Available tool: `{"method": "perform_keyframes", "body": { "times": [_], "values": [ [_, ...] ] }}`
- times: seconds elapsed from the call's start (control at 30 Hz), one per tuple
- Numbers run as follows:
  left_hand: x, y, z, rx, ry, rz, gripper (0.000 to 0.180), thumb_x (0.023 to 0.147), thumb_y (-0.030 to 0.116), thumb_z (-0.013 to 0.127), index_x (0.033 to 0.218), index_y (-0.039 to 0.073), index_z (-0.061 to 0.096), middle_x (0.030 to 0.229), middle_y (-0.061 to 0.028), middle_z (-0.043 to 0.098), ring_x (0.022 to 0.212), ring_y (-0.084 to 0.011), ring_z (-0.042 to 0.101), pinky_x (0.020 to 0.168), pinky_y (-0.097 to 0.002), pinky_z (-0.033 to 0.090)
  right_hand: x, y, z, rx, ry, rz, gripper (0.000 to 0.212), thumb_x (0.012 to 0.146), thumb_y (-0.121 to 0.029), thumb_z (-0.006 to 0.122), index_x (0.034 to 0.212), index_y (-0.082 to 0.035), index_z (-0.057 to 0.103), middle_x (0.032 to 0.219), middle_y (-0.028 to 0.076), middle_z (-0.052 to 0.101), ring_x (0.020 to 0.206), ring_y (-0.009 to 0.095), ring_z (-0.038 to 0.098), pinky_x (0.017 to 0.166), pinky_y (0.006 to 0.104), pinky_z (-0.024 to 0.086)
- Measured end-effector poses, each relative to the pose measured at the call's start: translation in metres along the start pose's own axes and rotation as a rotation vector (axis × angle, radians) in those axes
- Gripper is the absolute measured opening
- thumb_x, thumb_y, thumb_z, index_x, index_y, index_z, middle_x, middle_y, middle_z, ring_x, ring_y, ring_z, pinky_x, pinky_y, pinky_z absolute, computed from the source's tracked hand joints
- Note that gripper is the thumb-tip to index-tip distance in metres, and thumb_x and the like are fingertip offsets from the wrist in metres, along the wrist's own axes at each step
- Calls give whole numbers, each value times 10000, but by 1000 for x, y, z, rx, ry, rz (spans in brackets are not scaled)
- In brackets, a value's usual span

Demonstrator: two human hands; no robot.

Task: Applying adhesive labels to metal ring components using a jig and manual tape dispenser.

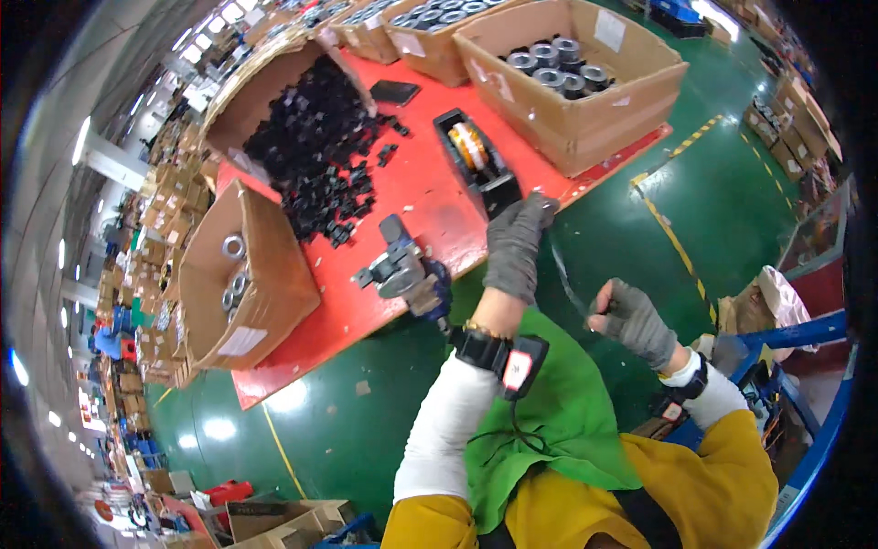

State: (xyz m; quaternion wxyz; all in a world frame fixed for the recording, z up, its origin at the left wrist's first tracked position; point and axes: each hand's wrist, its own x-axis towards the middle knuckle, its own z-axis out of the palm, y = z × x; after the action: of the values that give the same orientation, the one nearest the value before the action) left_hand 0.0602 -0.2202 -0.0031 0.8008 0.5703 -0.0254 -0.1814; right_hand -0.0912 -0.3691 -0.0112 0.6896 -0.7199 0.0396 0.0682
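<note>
My left hand [519, 242], in a grey glove with bare fingertips, is closed just off the near end of a black tape dispenser [476, 160]. An orange-and-white roll [466, 145] sits in that dispenser. From my left fingers a thin, clear strip of tape [565, 274] runs down to my right hand [637, 322]. That hand, gloved alike, pinches the strip's lower end beyond the table edge. On the table left of my left wrist stands a grey-and-dark-blue clamp-like tool [402, 270].
The red table [412, 201] carries a tipped carton [233, 96] spilling small black plastic parts [315, 137]. Another carton [585, 110] holds metal-and-black cylinders [549, 69]; a third carton [265, 274] holds metal rings. A blue metal frame [796, 331] stands at my right.
</note>
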Motion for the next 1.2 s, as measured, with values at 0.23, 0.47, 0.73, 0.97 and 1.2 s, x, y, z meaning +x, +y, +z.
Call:
{"method": "perform_keyframes", "body": {
  "times": [0.23,0.47,0.73,0.97,1.2],
  "values": [
    [-104,121,-29,528,-67,507,387,926,298,405,994,-20,616,1180,-126,495,1050,-216,502,912,-322,379,-12,-39,54,-12,-292,-250,157,756,-110,641,825,-37,520,747,45,548,729,140,544,689,279,439],
    [-88,137,-145,713,-114,482,802,880,616,119,1059,17,621,1268,-124,466,1194,-259,396,1039,-394,233,4,-62,112,-124,-292,-428,161,758,-139,628,830,-38,524,776,89,563,744,218,566,692,313,442],
    [-58,81,-192,557,-24,401,658,945,473,159,1022,20,631,1176,-112,545,1131,-224,465,1011,-358,286,17,-43,130,-221,-213,-386,157,762,-147,619,833,-41,527,771,96,558,751,228,563,695,327,442],
    [-59,98,-199,724,-58,509,761,883,587,126,1140,10,550,1144,-120,563,1080,-223,502,984,-361,313,22,-37,132,-259,-182,-343,155,765,-138,620,832,-35,525,766,99,549,751,224,556,702,322,443],
    [-58,100,-177,353,-184,201,903,799,733,156,1262,14,445,1067,-141,576,1061,-218,475,1002,-366,267,27,-20,137,-241,-137,-294,150,768,-141,625,819,-37,530,742,85,554,729,205,551,696,314,442]
  ]
}}
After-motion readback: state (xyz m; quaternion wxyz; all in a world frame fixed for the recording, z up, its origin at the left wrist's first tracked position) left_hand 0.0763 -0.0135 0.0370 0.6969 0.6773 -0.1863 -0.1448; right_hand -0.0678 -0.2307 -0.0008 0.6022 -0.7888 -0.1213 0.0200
